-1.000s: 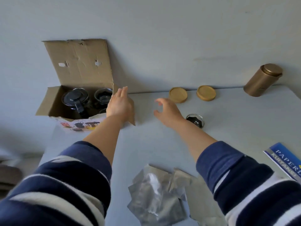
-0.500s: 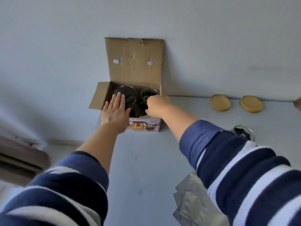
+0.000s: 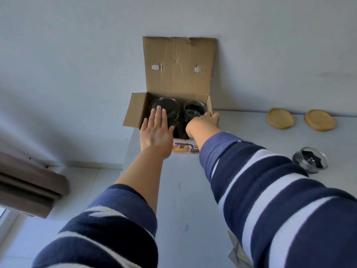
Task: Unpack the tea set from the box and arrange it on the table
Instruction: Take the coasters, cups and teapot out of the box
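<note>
An open cardboard box (image 3: pixel 179 64) stands at the table's far left corner against the wall, its lid flap upright. Inside on the left is a glass teapot (image 3: pixel 171 104) with a dark lid, and on the right a glass cup (image 3: pixel 194 108). My left hand (image 3: pixel 157 130) lies flat with straight fingers on the teapot's lid. My right hand (image 3: pixel 202 122) reaches to the box's right side, thumb inside and fingers curled over the right wall. What sits lower in the box is hidden.
Two round wooden coasters (image 3: pixel 280 118) (image 3: pixel 319 120) lie by the wall on the white table (image 3: pixel 183 190). A glass cup with a dark insert (image 3: pixel 310 160) stands at the right. Crumpled wrapping (image 3: pixel 237 252) shows under my right sleeve. The table's left edge drops off beside the box.
Both hands have moved from above the table to the box. The left now rests on the teapot lid; the right shifted from over the cup to the box's right wall.
</note>
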Demonstrator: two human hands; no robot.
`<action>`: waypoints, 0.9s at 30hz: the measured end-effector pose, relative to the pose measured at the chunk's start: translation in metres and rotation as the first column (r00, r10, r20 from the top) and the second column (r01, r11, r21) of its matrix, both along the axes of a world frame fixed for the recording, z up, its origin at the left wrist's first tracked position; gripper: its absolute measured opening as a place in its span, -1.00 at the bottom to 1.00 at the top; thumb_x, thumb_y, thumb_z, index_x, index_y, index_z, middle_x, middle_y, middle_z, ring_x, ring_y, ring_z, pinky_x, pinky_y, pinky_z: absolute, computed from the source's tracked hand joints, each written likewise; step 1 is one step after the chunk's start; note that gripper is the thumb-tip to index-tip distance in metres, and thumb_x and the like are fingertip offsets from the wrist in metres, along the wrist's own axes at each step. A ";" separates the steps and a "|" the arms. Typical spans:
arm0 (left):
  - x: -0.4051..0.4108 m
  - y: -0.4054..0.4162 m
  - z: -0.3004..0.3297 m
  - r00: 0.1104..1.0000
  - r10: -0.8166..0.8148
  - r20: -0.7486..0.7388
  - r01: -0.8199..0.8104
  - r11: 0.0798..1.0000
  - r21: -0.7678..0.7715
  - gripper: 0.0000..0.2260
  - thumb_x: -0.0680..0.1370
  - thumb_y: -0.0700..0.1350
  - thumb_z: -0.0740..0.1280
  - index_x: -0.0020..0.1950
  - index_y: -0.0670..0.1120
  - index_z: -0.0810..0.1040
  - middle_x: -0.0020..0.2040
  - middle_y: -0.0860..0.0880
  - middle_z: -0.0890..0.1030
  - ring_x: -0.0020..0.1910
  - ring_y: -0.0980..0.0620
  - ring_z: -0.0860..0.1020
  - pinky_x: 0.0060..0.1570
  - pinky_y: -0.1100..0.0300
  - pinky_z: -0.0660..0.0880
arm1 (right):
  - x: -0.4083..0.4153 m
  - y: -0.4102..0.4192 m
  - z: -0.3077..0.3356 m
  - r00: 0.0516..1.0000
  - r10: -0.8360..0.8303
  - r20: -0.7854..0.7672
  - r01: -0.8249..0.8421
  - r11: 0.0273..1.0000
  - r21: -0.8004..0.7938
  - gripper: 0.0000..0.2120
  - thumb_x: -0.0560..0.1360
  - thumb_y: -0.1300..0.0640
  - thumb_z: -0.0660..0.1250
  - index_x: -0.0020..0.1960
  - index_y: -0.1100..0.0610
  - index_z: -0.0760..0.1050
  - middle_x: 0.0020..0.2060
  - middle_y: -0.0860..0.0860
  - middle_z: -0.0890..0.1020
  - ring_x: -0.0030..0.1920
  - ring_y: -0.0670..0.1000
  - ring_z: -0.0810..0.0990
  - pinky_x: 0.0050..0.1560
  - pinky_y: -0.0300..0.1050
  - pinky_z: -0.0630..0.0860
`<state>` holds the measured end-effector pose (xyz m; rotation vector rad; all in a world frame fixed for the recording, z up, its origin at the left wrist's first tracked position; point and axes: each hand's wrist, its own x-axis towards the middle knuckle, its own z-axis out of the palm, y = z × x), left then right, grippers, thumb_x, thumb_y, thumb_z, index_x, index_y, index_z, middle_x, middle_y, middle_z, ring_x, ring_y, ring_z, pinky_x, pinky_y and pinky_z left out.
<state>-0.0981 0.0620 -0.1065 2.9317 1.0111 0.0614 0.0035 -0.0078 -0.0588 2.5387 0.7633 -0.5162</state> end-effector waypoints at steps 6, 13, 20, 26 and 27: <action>0.002 0.002 -0.001 1.000 0.002 -0.013 -0.002 1.000 -0.003 -0.47 0.66 0.07 -0.18 0.56 -0.11 -0.24 0.57 -0.04 -0.24 0.55 0.01 -0.23 0.52 0.06 -0.14 | -0.001 -0.005 0.009 1.000 0.018 -0.003 -0.018 1.000 0.006 -0.51 0.58 -0.01 0.20 0.47 0.05 0.23 0.43 0.12 0.30 0.44 0.19 0.17 0.42 0.15 0.13; 0.002 0.001 -0.001 0.999 0.003 -0.034 -0.003 1.000 0.001 -0.47 0.66 0.07 -0.19 0.56 -0.11 -0.26 0.57 -0.05 -0.25 0.55 0.00 -0.24 0.52 0.04 -0.16 | 0.012 0.004 0.012 0.998 0.010 -0.065 -0.009 1.000 0.018 -0.28 0.47 -0.15 0.25 0.53 0.00 0.08 0.52 0.14 0.14 0.53 0.28 -0.02 0.44 0.39 -0.14; 0.001 0.000 0.001 0.998 0.011 -0.060 -0.011 1.000 0.009 -0.47 0.66 0.08 -0.19 0.56 -0.11 -0.26 0.57 -0.04 -0.25 0.55 -0.01 -0.24 0.52 0.03 -0.16 | 0.012 -0.013 0.023 0.997 0.071 0.018 -0.073 0.977 0.200 -0.19 0.32 -0.28 0.38 0.43 0.10 0.28 0.44 0.16 0.27 0.47 0.22 0.13 0.42 0.36 0.05; 0.001 -0.001 0.002 0.997 0.017 -0.075 -0.016 1.000 0.014 -0.47 0.66 0.08 -0.19 0.55 -0.11 -0.27 0.57 -0.04 -0.26 0.54 -0.01 -0.25 0.52 0.01 -0.17 | 0.008 -0.038 0.025 0.996 -0.070 -0.055 0.088 0.782 0.617 -0.12 0.26 -0.25 0.44 0.39 0.20 0.26 0.32 0.11 0.34 0.27 0.17 0.43 0.12 0.05 0.45; 0.001 -0.001 0.002 0.997 0.017 -0.076 -0.016 1.000 0.013 -0.47 0.66 0.08 -0.20 0.55 -0.11 -0.27 0.57 -0.04 -0.26 0.54 -0.01 -0.25 0.52 0.01 -0.18 | 0.007 -0.042 0.025 0.989 -0.107 -0.107 0.151 0.715 0.683 -0.13 0.27 -0.23 0.44 0.39 0.21 0.25 0.30 0.10 0.33 0.24 0.15 0.45 0.01 -0.03 0.46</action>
